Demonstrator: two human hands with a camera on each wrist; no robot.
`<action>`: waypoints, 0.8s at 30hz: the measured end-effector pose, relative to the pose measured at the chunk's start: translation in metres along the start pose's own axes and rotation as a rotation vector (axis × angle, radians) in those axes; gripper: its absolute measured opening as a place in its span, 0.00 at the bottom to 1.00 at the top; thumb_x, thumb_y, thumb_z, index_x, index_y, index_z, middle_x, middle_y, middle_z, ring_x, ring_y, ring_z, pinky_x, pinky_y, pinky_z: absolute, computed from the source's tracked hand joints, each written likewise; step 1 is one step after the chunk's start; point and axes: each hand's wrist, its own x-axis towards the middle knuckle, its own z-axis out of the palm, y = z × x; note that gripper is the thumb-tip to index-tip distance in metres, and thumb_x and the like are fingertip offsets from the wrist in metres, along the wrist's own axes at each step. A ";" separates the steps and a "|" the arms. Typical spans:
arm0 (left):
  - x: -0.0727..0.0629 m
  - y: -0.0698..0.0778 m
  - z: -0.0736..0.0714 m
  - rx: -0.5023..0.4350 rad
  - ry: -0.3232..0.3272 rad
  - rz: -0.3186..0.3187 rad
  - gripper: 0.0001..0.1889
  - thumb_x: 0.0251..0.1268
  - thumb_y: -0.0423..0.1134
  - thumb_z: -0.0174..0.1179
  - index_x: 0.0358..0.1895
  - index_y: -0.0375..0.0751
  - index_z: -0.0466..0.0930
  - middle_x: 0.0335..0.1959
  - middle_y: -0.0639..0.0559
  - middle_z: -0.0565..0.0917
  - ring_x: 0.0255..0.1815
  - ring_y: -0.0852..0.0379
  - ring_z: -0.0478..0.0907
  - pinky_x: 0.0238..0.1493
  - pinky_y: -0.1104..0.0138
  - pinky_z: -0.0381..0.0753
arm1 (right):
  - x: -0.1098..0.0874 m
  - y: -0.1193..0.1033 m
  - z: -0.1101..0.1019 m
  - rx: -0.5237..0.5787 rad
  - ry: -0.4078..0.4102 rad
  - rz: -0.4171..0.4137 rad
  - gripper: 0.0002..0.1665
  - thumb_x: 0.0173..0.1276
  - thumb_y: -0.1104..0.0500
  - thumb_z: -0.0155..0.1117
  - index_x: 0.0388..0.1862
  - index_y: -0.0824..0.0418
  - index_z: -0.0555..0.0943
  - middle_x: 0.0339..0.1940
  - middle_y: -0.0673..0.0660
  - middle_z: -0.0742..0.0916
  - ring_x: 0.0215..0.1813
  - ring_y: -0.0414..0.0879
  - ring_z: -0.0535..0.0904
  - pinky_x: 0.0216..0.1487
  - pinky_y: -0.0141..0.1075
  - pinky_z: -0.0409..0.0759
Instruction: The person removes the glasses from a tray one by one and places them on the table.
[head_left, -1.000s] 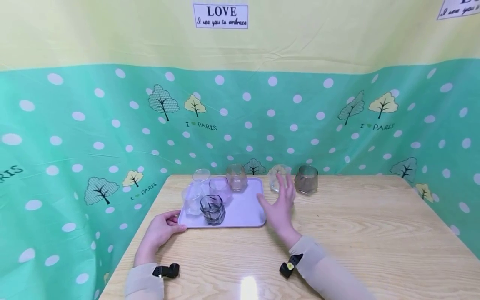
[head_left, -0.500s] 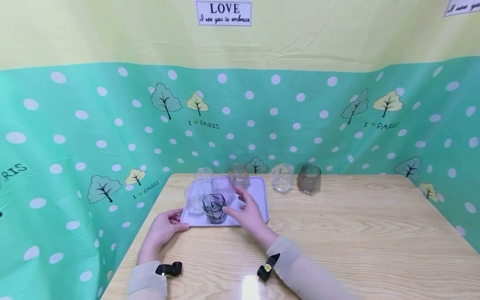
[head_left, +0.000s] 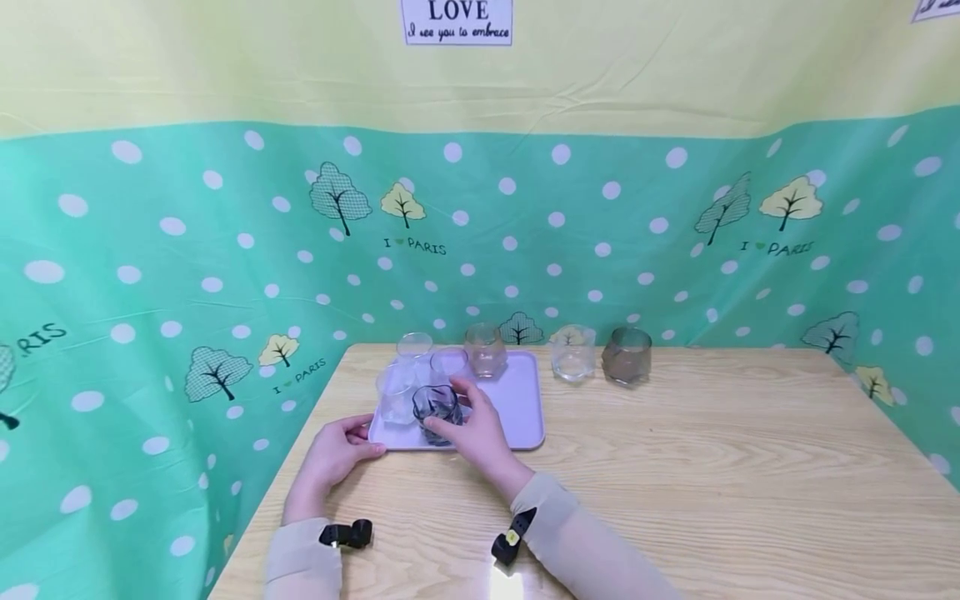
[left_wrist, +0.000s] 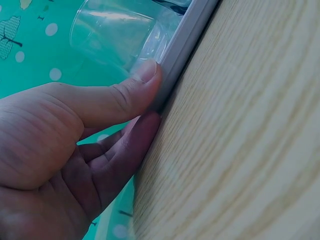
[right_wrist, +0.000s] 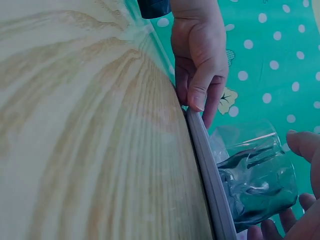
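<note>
A pale purple tray point(head_left: 517, 417) lies on the table, and my left hand point(head_left: 335, 454) pinches its near left corner, thumb on top and fingers below. A dark grey, wavy-sided glass point(head_left: 437, 417) stands near the tray's front edge. My right hand point(head_left: 480, 429) is spread around this glass, thumb and fingers on opposite sides. In the right wrist view the thumb point(right_wrist: 302, 145) is beside the rim, with a gap to the glass. Left of it is a clear glass point(head_left: 396, 400). Behind are another clear glass point(head_left: 415, 346), a purple-tinted glass point(head_left: 448, 364) and an amber glass point(head_left: 486, 354).
Right of the tray, a clear glass point(head_left: 573, 357) and a smoky brown glass point(head_left: 627, 358) stand near the back edge of the wooden table point(head_left: 712, 467). A green and yellow patterned cloth point(head_left: 600, 217) hangs behind and along both sides.
My right hand has moved left and towards me, from the clear glass off the tray to the dark grey glass. My left hand keeps its hold on the tray corner.
</note>
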 end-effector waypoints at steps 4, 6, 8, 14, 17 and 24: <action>0.001 0.001 0.001 0.001 0.006 0.005 0.35 0.58 0.35 0.81 0.69 0.27 0.79 0.42 0.45 0.85 0.39 0.55 0.81 0.43 0.65 0.79 | 0.000 0.001 0.001 -0.044 0.011 -0.001 0.51 0.61 0.47 0.85 0.80 0.55 0.71 0.72 0.59 0.79 0.73 0.56 0.74 0.76 0.55 0.68; 0.001 0.002 0.000 0.004 0.005 0.005 0.35 0.58 0.35 0.81 0.69 0.28 0.79 0.42 0.46 0.85 0.39 0.55 0.80 0.44 0.64 0.79 | 0.001 0.002 0.000 -0.067 0.013 0.001 0.52 0.61 0.46 0.85 0.81 0.54 0.70 0.72 0.60 0.79 0.73 0.56 0.74 0.76 0.54 0.68; 0.001 0.004 0.000 0.006 0.004 0.008 0.36 0.58 0.35 0.81 0.69 0.27 0.79 0.42 0.46 0.85 0.39 0.55 0.80 0.44 0.63 0.79 | 0.001 0.002 0.000 -0.086 0.015 0.001 0.52 0.61 0.46 0.85 0.81 0.55 0.70 0.71 0.60 0.79 0.72 0.57 0.75 0.76 0.55 0.68; 0.001 0.005 -0.001 0.008 -0.003 0.010 0.36 0.58 0.35 0.81 0.69 0.27 0.79 0.42 0.46 0.85 0.38 0.55 0.80 0.43 0.63 0.79 | 0.002 0.002 0.000 -0.097 0.014 0.016 0.52 0.61 0.46 0.85 0.80 0.57 0.72 0.71 0.62 0.77 0.73 0.58 0.74 0.77 0.54 0.67; 0.001 0.005 -0.001 0.011 -0.003 0.010 0.35 0.58 0.34 0.81 0.69 0.26 0.79 0.42 0.46 0.85 0.38 0.55 0.80 0.43 0.63 0.79 | 0.002 0.001 0.000 -0.084 0.015 0.026 0.52 0.60 0.47 0.86 0.79 0.59 0.72 0.71 0.63 0.77 0.72 0.59 0.74 0.77 0.54 0.67; -0.001 0.003 0.000 0.004 -0.001 -0.007 0.35 0.58 0.35 0.81 0.69 0.27 0.79 0.43 0.46 0.85 0.39 0.54 0.80 0.44 0.63 0.79 | 0.002 0.001 0.001 -0.069 0.008 0.057 0.52 0.57 0.49 0.87 0.77 0.58 0.73 0.70 0.62 0.77 0.72 0.59 0.74 0.77 0.55 0.66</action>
